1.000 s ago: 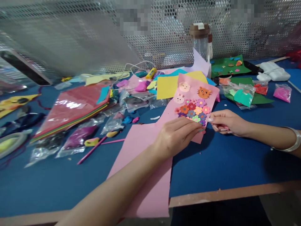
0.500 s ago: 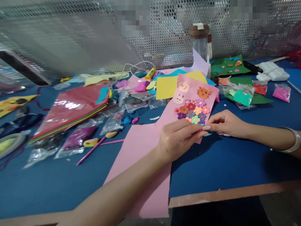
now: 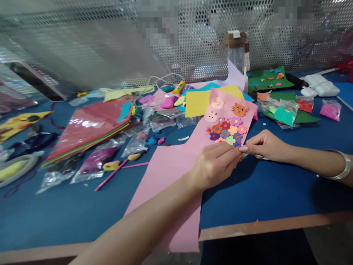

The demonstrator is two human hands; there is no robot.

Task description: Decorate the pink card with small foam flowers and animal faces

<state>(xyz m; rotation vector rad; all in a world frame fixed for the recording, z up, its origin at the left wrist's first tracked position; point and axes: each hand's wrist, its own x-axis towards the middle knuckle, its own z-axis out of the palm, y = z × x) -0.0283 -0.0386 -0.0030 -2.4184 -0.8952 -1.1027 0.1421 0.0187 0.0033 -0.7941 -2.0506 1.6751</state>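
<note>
A pink card (image 3: 220, 114) lies tilted on the blue table (image 3: 275, 187), bearing a cluster of foam flowers (image 3: 226, 130), an orange cat face (image 3: 239, 109) and two pale animal faces. My left hand (image 3: 215, 163) has its fingers closed on the card's lower edge, just below the flowers. My right hand (image 3: 261, 145) meets it at the card's lower right corner, fingertips pinched on a small teal piece that I cannot make out. A silver bangle (image 3: 344, 165) is on my right wrist. A larger pink sheet (image 3: 168, 176) lies under the card.
Stacked coloured sheets in plastic (image 3: 91, 125) lie at the left. Small bags of foam bits, a pink pencil (image 3: 113, 173), yellow paper (image 3: 197, 103) and green felt (image 3: 268, 77) crowd the back. A brown-lidded bottle (image 3: 235, 48) stands before the perforated metal screen. The table's front edge (image 3: 275, 224) is near.
My right hand has moved left to meet my left hand at the card's lower corner. The left hand keeps its hold on the card.
</note>
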